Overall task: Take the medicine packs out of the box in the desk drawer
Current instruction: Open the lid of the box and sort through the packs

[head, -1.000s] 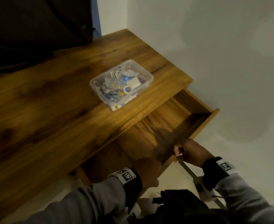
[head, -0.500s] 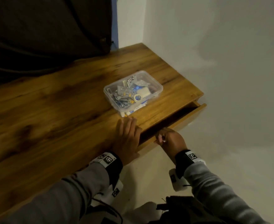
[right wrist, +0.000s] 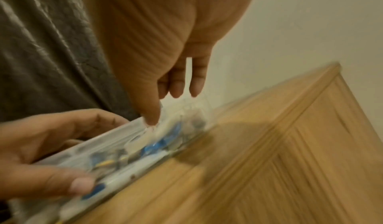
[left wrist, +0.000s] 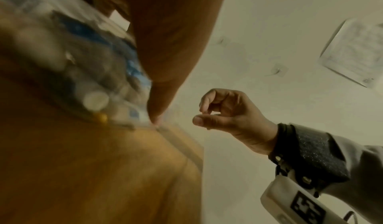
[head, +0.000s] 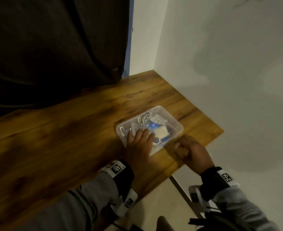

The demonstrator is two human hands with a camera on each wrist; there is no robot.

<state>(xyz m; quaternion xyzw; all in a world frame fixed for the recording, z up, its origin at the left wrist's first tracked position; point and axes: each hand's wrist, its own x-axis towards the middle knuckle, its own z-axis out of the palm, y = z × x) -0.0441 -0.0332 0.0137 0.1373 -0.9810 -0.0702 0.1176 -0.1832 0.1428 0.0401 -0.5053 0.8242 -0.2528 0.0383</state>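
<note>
A: While the clear box (head: 169,121) sits on the wooden counter (head: 54,139) near its right corner, we see the left hand (head: 140,147) lying flat on its lid, fingers straight.

B: We see the right hand (head: 190,151) just beside the box, its grip loosely curled and holding nothing. The medicine packs (head: 155,126) lie inside.

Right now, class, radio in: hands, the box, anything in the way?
Left hand flat on the clear box, fingers straight. Right hand loosely curled beside it, holding nothing. Box on desk, lidded, packs inside. Nothing in the way.
</note>
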